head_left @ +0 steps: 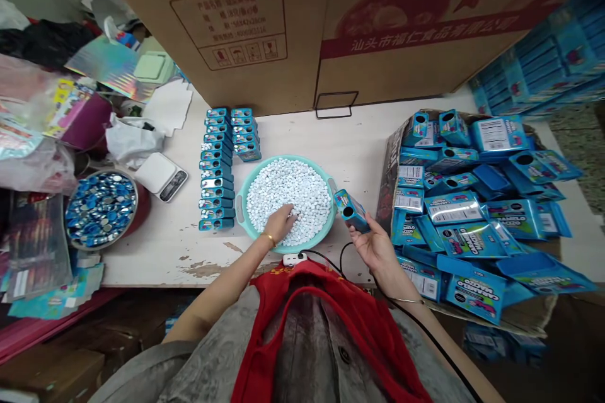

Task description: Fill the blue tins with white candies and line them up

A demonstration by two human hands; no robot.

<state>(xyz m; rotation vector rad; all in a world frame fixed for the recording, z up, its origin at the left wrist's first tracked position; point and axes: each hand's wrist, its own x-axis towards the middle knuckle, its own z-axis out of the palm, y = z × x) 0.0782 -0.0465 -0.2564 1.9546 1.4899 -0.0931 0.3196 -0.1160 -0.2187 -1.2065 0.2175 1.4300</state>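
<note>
My left hand (278, 225) reaches into a round mint-green basin (239, 209), its fingers closed among small white candies (288, 182) that fill it. How many candies the fingers hold is hidden. Just right of the basin, my right hand (377, 249) grips a small blue printed box (352, 211) by its lower end. The box is tilted, with a round dark hole in its face towards me. Left of the basin, two rows of similar blue boxes (216, 184) stand on the white table (312, 138); white pieces show in some of their holes.
A large carton (265, 88) walls off the back. At right, an open cardboard box (388, 182) overflows with blue boxes. A bowl of blue-and-silver foil pieces (101, 208) and a small scale (163, 177) stand at left. A black cable (345, 258) runs beside my right hand.
</note>
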